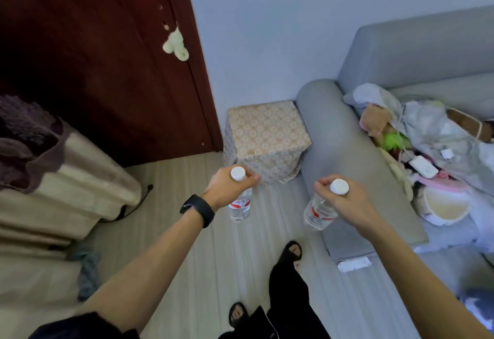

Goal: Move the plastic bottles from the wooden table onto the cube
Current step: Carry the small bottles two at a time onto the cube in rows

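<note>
The grey sofa (355, 167) flanks the patterned cube (267, 130), which stands on the floor against the wall with its top bare; both carried items hang above the floor short of it, so the carry should finish with a step closer. The left bottle (240, 206) and right bottle (319, 211), clear plastic with red labels and apparently part-filled, hang upright. The left hand (227, 186) and right hand (344, 202) each hold a closed grip at the neck under the white cap; each base should be lowered flat, spaced apart, away from edges.
</note>
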